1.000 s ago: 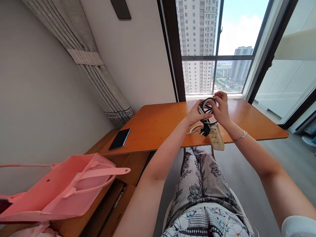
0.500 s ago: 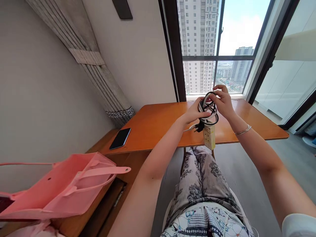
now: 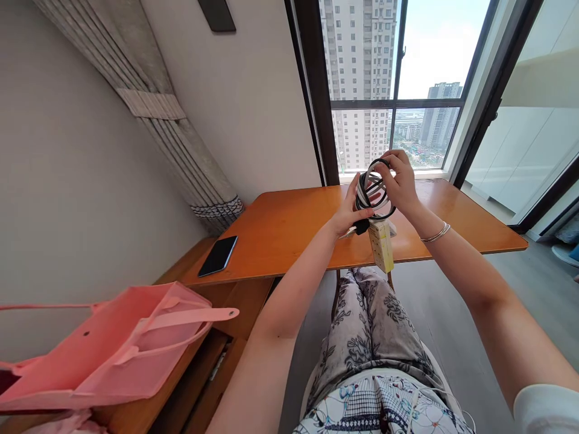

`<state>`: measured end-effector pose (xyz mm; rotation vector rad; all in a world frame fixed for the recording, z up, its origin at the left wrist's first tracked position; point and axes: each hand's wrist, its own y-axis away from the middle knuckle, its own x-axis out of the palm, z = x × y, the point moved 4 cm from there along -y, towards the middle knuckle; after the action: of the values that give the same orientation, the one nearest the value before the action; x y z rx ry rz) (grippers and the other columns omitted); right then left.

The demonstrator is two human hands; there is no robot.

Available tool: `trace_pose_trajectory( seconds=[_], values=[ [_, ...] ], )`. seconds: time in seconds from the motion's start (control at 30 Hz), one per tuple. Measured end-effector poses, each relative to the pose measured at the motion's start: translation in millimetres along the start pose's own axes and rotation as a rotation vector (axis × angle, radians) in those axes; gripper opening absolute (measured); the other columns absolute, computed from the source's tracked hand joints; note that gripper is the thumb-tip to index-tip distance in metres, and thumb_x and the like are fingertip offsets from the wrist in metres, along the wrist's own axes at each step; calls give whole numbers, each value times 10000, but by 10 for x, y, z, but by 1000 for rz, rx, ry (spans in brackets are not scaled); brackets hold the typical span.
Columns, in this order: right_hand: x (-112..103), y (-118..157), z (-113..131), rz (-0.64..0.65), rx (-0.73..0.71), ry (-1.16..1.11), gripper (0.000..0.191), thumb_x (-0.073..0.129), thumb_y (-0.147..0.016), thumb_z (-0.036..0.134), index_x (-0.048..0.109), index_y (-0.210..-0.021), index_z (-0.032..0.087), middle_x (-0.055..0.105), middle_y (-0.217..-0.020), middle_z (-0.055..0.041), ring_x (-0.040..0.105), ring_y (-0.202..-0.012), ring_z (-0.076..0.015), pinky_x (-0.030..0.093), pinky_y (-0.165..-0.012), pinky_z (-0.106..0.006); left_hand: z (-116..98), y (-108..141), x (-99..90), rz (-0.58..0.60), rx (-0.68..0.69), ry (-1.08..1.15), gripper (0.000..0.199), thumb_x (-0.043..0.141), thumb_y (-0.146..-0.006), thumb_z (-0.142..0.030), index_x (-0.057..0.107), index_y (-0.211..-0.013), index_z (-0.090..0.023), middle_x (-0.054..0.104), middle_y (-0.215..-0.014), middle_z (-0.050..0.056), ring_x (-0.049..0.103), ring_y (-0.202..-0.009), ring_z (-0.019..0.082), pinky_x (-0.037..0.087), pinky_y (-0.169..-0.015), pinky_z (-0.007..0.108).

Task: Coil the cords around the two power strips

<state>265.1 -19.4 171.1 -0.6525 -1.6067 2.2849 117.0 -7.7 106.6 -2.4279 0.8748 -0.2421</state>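
A coiled bundle of black and white cables (image 3: 374,191) is held up over the table's front half. My left hand (image 3: 349,211) grips the coil from its left side, thumb across the lower part. At the upper right of the loops, my right hand (image 3: 397,179) pinches the cable with its fingertips. Below the coil hangs a pale yellow power strip (image 3: 381,245) with sockets on its face, near the table's front edge. A black plug (image 3: 361,226) sits beneath my left thumb, partly hidden.
On the left of the orange-brown wooden table (image 3: 289,229) lies a black phone (image 3: 218,255). A pink bag (image 3: 131,349) stands on a lower wooden cabinet at the left. Behind the table is a window (image 3: 398,103); a curtain (image 3: 181,150) hangs by the wall.
Both hands have shifted slightly left and up with the coil. The right hand has drawn closer over the top of the loops, and the black plug is now more covered.
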Motion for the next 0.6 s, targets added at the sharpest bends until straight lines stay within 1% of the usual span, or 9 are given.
trace_pose_trajectory(
  seconds=[0.07, 0.13, 0.23, 0.33, 0.4, 0.47, 0.53, 0.6],
  values=[
    [7, -5, -11, 17, -4, 2, 301, 501, -994, 456, 636, -879, 212, 557, -985, -54, 585, -967, -192, 523, -902, -363, -99, -77, -30, -35, 106, -67, 997, 852, -660, -531, 359, -1511, -370, 387, -1587, 82, 405, -1443, 350, 284, -1206, 532],
    [10, -12, -11, 23, -11, 3, 294, 507, -991, 443, 633, -864, 210, 558, -983, -55, 581, -965, -194, 518, -907, -375, -160, -150, -42, -41, 151, -156, 882, 855, -674, -493, 449, -1439, -330, 463, -1511, 76, 427, -1423, 328, 293, -1208, 508],
    [11, -16, -4, 19, -12, 16, 293, 525, -983, 434, 628, -834, 202, 553, -1019, -70, 571, -1002, -210, 506, -943, -412, -181, -205, -43, -64, 157, -250, 740, 867, -676, -429, 522, -1314, -282, 565, -1363, 70, 528, -1317, 283, 355, -1175, 494],
    [16, 8, -9, -7, 4, 26, 298, 552, -970, 433, 625, -808, 194, 537, -1065, -91, 557, -1053, -231, 492, -973, -442, -150, -190, -44, -120, 124, -261, 632, 855, -692, -411, 539, -1217, -257, 608, -1262, 62, 609, -1183, 242, 419, -1122, 486],
    [19, 49, -30, -71, 17, 28, 299, 562, -964, 434, 631, -806, 190, 516, -1086, -102, 545, -1091, -243, 480, -993, -455, -125, -167, -53, -163, 95, -244, 590, 843, -702, -417, 540, -1178, -247, 625, -1217, 56, 637, -1120, 226, 444, -1094, 476],
    [29, 109, -71, -165, 39, 29, 302, 558, -963, 439, 644, -819, 188, 488, -1100, -105, 531, -1122, -249, 466, -1011, -466, -113, -150, -64, -189, 77, -231, 576, 844, -692, -429, 546, -1147, -240, 642, -1169, 50, 647, -1093, 223, 461, -1072, 460],
    [56, 177, -126, -252, 75, 21, 311, 545, -966, 447, 657, -838, 187, 462, -1115, -107, 519, -1147, -253, 454, -1023, -473, -108, -140, -70, -192, 65, -229, 584, 858, -668, -435, 557, -1126, -234, 656, -1124, 44, 653, -1080, 224, 470, -1058, 444],
    [101, 229, -176, -286, 117, 0, 321, 541, -964, 456, 668, -850, 185, 449, -1130, -109, 511, -1162, -256, 452, -1025, -473, -100, -125, -75, -183, 47, -225, 599, 871, -653, -434, 566, -1127, -234, 662, -1114, 42, 653, -1082, 225, 465, -1064, 439]
  ],
)
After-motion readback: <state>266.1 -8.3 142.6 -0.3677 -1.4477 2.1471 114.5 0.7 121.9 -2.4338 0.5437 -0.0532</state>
